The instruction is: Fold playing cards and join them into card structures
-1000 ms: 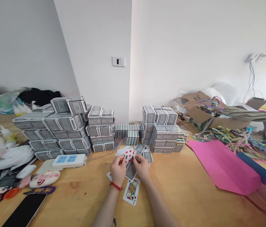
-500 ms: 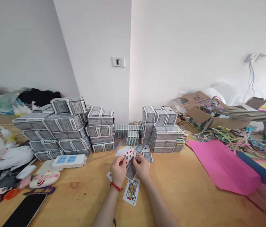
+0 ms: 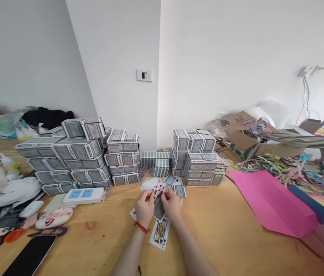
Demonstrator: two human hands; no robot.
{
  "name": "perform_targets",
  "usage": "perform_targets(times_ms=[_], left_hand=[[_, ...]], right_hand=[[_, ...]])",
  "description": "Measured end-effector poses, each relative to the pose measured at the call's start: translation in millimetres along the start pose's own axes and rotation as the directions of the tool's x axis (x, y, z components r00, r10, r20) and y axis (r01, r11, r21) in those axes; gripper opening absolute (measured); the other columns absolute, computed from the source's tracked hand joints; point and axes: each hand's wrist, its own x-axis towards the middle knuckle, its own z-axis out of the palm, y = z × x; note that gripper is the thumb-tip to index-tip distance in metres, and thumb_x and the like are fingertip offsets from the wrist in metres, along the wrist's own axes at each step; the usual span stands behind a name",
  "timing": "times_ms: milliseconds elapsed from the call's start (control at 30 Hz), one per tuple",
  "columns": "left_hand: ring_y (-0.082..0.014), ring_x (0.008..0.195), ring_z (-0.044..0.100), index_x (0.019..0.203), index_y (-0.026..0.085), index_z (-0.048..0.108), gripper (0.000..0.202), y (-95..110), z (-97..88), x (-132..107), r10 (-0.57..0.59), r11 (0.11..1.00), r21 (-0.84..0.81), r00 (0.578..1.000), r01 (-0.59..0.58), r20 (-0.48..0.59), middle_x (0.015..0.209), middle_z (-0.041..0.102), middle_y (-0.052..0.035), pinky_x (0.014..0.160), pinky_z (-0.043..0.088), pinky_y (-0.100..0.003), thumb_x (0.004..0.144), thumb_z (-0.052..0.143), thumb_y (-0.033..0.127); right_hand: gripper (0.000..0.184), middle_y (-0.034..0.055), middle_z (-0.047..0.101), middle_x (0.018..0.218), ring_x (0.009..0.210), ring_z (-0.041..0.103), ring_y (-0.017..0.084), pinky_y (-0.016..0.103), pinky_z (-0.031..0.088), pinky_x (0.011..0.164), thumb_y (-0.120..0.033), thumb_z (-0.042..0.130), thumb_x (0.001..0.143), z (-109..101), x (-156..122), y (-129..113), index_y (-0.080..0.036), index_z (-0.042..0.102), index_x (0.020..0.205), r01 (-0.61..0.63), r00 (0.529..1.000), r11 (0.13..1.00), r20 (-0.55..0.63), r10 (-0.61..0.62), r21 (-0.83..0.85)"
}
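Between my two hands is a playing card [image 3: 158, 189] with red hearts on its face. My left hand [image 3: 144, 205] pinches its left edge, and my right hand [image 3: 171, 202] grips the right side. Beneath them lie loose playing cards, among them a jack of clubs [image 3: 160, 233] face up nearest me and a card with a grey patterned back [image 3: 159, 210]. More cards [image 3: 176, 184] lie spread just beyond my fingers, some face down. A red string bracelet [image 3: 141, 227] circles my left wrist.
Stacked blocks covered in grey card backs stand at the left [image 3: 78, 153] and right [image 3: 200, 161]. Small green-patterned blocks [image 3: 162, 167] sit between them. A power strip [image 3: 84, 195] and a phone [image 3: 31, 255] lie left; pink paper [image 3: 273, 203] and tangled cords [image 3: 279, 165] lie right.
My right hand has shifted slightly left along the hearts card, its fingers curling in closer. My left hand stays nearly in place, and the other things have not moved.
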Motion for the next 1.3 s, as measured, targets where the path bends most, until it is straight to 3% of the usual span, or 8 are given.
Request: perform_targets(times_ms=[167, 233, 567, 667, 867, 1100, 1300], left_hand=[[-0.0139, 0.059, 0.057, 0.070, 0.017, 0.056, 0.013, -1.6, -1.7, 1.2, 0.006, 1.000, 0.027, 1.000, -0.006, -0.010, 0.064, 0.061, -0.0028, 0.058, 0.046, -0.025, 0.073, 0.046, 0.026], [-0.0136, 0.059, 0.057, 0.070, 0.017, 0.056, 0.013, -2.7, -1.9, 1.5, -0.003, 0.999, 0.039, 1.000, 0.003, -0.010, 0.063, 0.061, -0.0024, 0.058, 0.046, -0.025, 0.073, 0.047, 0.025], [-0.0139, 0.059, 0.058, 0.069, 0.018, 0.055, 0.011, -3.2, 2.4, -2.0, -0.010, 0.999, 0.046, 1.000, 0.009, 0.021, 0.062, 0.060, -0.0018, 0.058, 0.046, -0.025, 0.072, 0.047, 0.025], [-0.0146, 0.060, 0.058, 0.070, 0.018, 0.054, 0.010, -4.7, 2.8, -2.5, -0.034, 0.998, 0.052, 0.999, 0.033, 0.019, 0.063, 0.061, -0.0022, 0.059, 0.046, -0.025, 0.073, 0.047, 0.025], [-0.0149, 0.061, 0.058, 0.071, 0.018, 0.053, 0.008, -7.1, 2.7, -3.1, -0.030, 0.998, 0.049, 0.999, 0.029, 0.029, 0.064, 0.061, -0.0020, 0.059, 0.045, -0.025, 0.072, 0.047, 0.025], [-0.0148, 0.060, 0.058, 0.069, 0.018, 0.052, 0.009, -3.1, 3.5, -2.4, -0.013, 0.998, 0.061, 0.999, 0.010, 0.037, 0.063, 0.060, -0.0021, 0.058, 0.045, -0.026, 0.072, 0.047, 0.025], [-0.0151, 0.061, 0.058, 0.070, 0.018, 0.052, 0.008, -6.5, 3.2, -1.8, -0.017, 0.998, 0.063, 1.000, 0.015, 0.023, 0.063, 0.061, -0.0023, 0.059, 0.045, -0.026, 0.072, 0.046, 0.024]], right_hand=[[0.020, -0.0013, 0.059, 0.055, 0.050, 0.053, 0.013, 0.021, 0.040, 0.048, -0.032, 0.046, 0.070, -2.2, 4.1, 1.7, -0.017, 0.057, 0.078, -0.014, 0.992, 0.980, 0.129, -0.012, 0.197], [0.020, -0.0004, 0.060, 0.058, 0.052, 0.054, 0.013, 0.021, 0.041, 0.049, -0.033, 0.046, 0.070, -2.7, 5.2, 2.9, -0.017, 0.056, 0.076, -0.017, 0.990, 0.973, 0.141, -0.016, 0.230], [0.017, -0.0018, 0.055, 0.052, 0.048, 0.050, 0.012, 0.021, 0.037, 0.049, -0.031, 0.044, 0.071, -2.1, -2.4, -5.9, -0.019, 0.050, 0.061, 0.030, 1.000, 0.998, -0.007, -0.030, -0.053], [0.016, -0.0017, 0.055, 0.054, 0.050, 0.051, 0.012, 0.021, 0.039, 0.051, -0.032, 0.043, 0.071, -2.2, -2.2, -8.5, -0.019, 0.048, 0.063, 0.048, 0.999, 0.999, -0.005, -0.048, 0.003], [0.019, 0.0010, 0.061, 0.062, 0.055, 0.055, 0.014, 0.021, 0.041, 0.051, -0.031, 0.040, 0.074, -3.4, 2.0, -6.4, -0.018, 0.052, 0.080, 0.047, 0.991, 0.979, 0.111, -0.070, 0.199], [0.017, -0.0019, 0.053, 0.052, 0.048, 0.050, 0.013, 0.021, 0.036, 0.048, -0.031, 0.039, 0.074, -0.4, -1.3, -2.5, -0.019, 0.046, 0.065, 0.069, 0.998, 0.997, 0.004, -0.069, -0.023], [0.018, -0.0007, 0.057, 0.056, 0.051, 0.052, 0.013, 0.020, 0.037, 0.050, -0.031, 0.036, 0.076, -1.8, 0.4, -3.1, -0.018, 0.050, 0.073, 0.085, 0.994, 0.995, 0.068, -0.088, 0.045]])
